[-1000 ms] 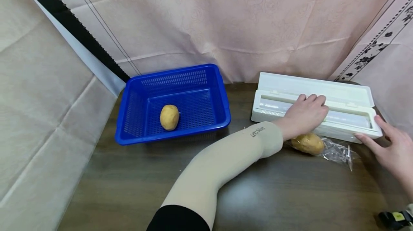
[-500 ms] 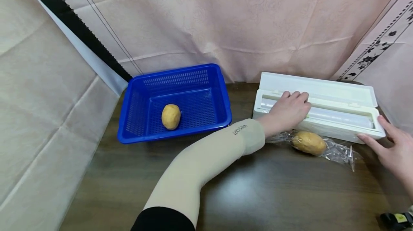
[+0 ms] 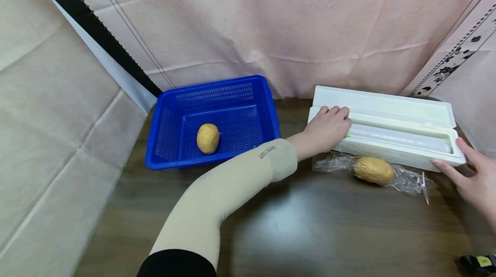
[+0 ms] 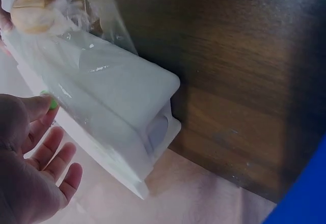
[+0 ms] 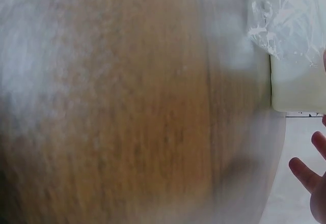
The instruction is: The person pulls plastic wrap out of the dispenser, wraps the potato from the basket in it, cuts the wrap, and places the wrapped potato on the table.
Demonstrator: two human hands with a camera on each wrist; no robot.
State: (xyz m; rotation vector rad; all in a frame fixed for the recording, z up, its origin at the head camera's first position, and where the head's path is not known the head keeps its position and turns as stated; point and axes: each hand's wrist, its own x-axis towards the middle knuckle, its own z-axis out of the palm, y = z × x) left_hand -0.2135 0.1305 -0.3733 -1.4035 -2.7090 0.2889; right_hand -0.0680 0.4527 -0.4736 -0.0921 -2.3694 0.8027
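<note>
A white cling film dispenser (image 3: 403, 155) lies with its lid (image 3: 383, 100) raised, a film roll (image 3: 403, 137) showing inside. Near its left end, my left hand (image 3: 327, 127) pinches a small green slide cutter (image 4: 53, 103) between thumb and index finger; the other fingers are loosely bent. My right hand (image 3: 474, 171) holds the dispenser's right end, thumb at the front and index finger at the end. Directly before the dispenser rests a potato (image 3: 373, 170) in clear film (image 3: 410, 180), with loose film sticking out on both sides.
Left of the dispenser stands a blue plastic basket (image 3: 240, 118) with one potato (image 3: 208, 138) inside. Cloth (image 3: 271, 32) hangs behind the wooden table (image 3: 310, 225). A black object with a yellow label (image 3: 478, 264) sits at the lower right edge.
My left hand has slid leftward along the dispenser, uncovering more of the roll and the wrapped potato. The right hand keeps its place at the right end.
</note>
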